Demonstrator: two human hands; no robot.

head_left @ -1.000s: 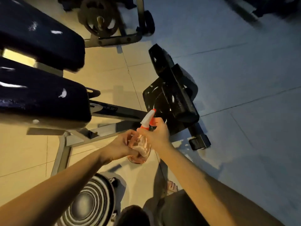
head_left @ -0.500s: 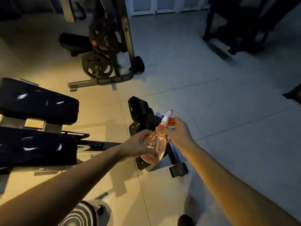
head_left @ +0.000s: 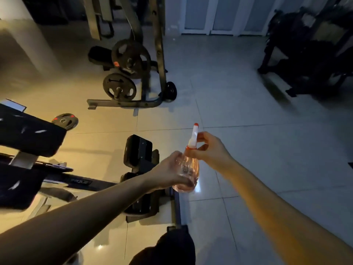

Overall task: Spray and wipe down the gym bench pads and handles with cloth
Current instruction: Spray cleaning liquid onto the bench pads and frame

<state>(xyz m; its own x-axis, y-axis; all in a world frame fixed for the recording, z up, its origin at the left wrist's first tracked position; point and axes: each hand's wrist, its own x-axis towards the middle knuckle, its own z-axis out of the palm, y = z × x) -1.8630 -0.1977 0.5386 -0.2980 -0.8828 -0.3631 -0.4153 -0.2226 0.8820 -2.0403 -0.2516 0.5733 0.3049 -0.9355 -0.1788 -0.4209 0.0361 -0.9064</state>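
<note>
**Head view: both hands on the sprayer, before any spraying.** The left hand is gripping the clear, pink-tinted spray bottle, its fingers curling closely round the bottle's body from the left. The right hand is pinching the white and red spray head at the red collar on top of the bottle. Its thumb and fingers are bending in round the stem, and whether one is lying on a trigger cannot be told.

The bottle is hanging in mid-air over the tiled floor, and its nozzle is pointing up and away from the person. The black bench pads are lying well to the left of the bottle. A smaller black pad is standing just to its left and partly behind the left forearm. Weight plates are hanging on a rack far beyond the bottle, up and to the left. No cloth is showing.

**Likely faults from here.**
- The two-handed hold suggests the head is being adjusted or tightened. If the collar is working loose, liquid may run onto the tiles below the bottle and make them slippery.
- A squeeze now would be sending mist over bare floor, since no pad is facing the nozzle.
- The thin, wet-looking plastic may be slipping in the left grip.
- The dim light is making aim harder.
</note>
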